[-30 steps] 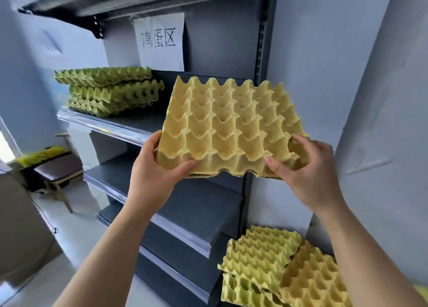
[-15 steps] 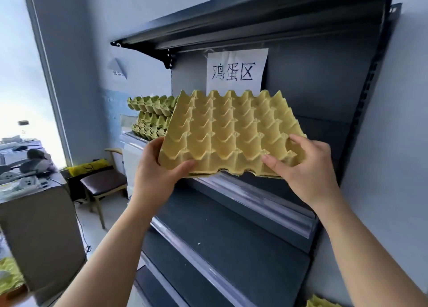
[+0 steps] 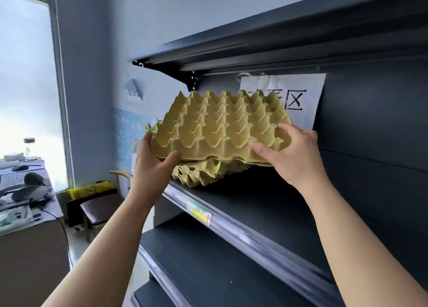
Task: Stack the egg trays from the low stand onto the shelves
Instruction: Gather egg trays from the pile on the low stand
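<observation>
I hold a yellow egg tray (image 3: 222, 126) level over the stack of greenish-yellow trays (image 3: 208, 171) that sits on the dark shelf (image 3: 266, 205). My left hand (image 3: 152, 165) grips the tray's near left corner, thumb under the front edge. My right hand (image 3: 291, 154) grips the near right corner, fingers over the cups. The held tray hides most of the stack; only the stack's front edge and a bit at the left show. Whether the tray touches the stack I cannot tell.
A paper sign (image 3: 294, 100) hangs on the shelf's back panel under an upper shelf (image 3: 254, 49). Lower shelves (image 3: 208, 260) run below. A chair (image 3: 102, 209) and a cluttered desk (image 3: 23, 202) stand at the left by the window.
Both hands carried the tray leftward and up along the shelf until it came over the stack. The view swung left and up; the trays on the low stand left the frame.
</observation>
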`<state>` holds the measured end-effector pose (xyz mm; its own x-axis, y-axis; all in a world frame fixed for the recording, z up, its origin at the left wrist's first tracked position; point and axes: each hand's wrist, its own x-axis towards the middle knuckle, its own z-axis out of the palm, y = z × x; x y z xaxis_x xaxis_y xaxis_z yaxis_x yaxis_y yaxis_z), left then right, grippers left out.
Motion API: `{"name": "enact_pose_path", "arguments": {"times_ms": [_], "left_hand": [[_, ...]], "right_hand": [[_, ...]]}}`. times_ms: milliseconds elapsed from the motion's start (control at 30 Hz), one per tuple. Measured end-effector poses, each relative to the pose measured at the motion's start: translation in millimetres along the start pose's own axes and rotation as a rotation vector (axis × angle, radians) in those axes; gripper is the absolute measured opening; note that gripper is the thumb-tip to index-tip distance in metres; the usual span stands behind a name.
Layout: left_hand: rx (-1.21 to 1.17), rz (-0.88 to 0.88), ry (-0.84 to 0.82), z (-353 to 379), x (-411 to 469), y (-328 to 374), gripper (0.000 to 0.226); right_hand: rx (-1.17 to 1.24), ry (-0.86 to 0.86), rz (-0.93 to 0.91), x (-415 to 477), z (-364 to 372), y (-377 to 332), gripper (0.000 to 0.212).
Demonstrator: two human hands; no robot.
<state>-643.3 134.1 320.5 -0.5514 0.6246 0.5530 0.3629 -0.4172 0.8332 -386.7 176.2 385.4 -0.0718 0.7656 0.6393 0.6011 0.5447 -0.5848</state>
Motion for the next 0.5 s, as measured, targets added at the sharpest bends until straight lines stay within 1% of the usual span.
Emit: {"name": "enact_pose_path", "arguments": {"times_ms": [67,167,367,500], "left_hand": [[0.002,0.022,-0.005,-3.6,28.8,-10.2,0.074],[-0.02,0.044,-0.039,-10.2,77.3,-28.9,0.063],[-0.01,0.106,-0.188,-18.5,169.8,-67.1,0.056],[0.04,0.142,-0.257,-15.2,215.5,-90.7,0.038]], "right_hand": [[-0.018,0.004,0.01,16.7,20.5,-8.6,0.088],[-0.047,0.033,0.035,39.7,52.0,-20.4,0.087],[-0.123,0.102,0.127,73.9,105.1,-44.4,0.087],[-0.201,0.119,0.189,89.5,133.3,-58.0,0.09]]}}
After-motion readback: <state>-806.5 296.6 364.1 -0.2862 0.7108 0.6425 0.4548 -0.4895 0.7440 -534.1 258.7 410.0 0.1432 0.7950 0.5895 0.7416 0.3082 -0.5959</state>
